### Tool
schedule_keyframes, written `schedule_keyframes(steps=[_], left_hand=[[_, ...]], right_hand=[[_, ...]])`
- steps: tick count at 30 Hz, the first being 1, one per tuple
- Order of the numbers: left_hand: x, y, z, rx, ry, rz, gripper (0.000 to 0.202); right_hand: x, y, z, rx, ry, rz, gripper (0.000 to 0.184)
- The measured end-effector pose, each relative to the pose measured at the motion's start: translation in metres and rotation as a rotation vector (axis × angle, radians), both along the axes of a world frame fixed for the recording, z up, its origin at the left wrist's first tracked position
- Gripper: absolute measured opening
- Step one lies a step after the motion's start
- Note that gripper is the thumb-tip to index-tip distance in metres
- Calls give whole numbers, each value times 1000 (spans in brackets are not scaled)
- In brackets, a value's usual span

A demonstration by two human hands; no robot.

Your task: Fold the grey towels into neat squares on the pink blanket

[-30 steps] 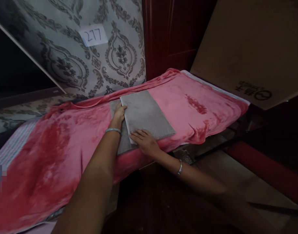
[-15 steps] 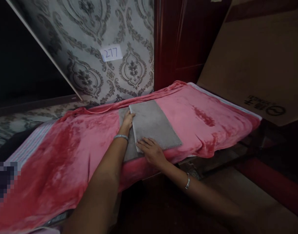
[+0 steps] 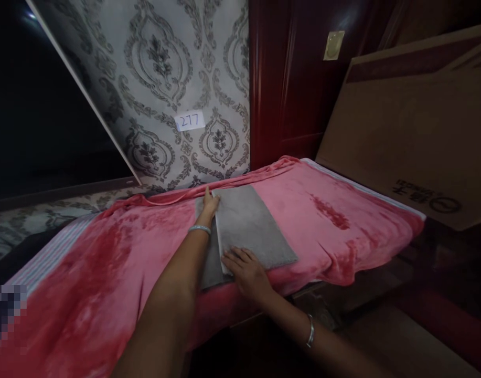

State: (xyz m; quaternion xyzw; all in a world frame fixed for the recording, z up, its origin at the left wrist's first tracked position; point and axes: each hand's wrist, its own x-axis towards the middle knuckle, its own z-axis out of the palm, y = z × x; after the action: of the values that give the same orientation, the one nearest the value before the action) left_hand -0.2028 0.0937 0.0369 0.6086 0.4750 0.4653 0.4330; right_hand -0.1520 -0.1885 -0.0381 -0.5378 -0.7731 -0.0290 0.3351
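A folded grey plush mat lies on a pink blanket. Its upper layer has a pale edge on the left, and a strip of the lower layer shows beside that edge. My left hand rests at the far left corner of the upper layer, one finger stretched out and the thumb by the edge. Nearer to me, my right hand lies flat over the near left corner, fingers spread on the plush. Each wrist wears a silver bangle.
The pink blanket drapes over a long surface against a patterned wall. A paper marked 277 is stuck there. A dark screen stands left; a large cardboard box leans at the right by a dark red panel.
The view has tilted up, so everything sits lower in the picture. My left hand's finger now points more away from me; my right hand stays at the near corner.
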Motion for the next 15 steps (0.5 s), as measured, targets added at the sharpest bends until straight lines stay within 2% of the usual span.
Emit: schedule_keyframes(steps=[6,10,12,15], left_hand=[[-1,4,-4,80,447,-4,47],[-3,6,-7,133,632,-40,50],[-4,8,-4,157,701,-60,52],[-4,7,5,194,782,-44,51]], right_hand=[[3,1,4,-96,51,-2,57],[2,-1,11,-173,41,3,53],[6,-3,22,-198,9,50,43],[24,1,50,-243,-17,212,30]])
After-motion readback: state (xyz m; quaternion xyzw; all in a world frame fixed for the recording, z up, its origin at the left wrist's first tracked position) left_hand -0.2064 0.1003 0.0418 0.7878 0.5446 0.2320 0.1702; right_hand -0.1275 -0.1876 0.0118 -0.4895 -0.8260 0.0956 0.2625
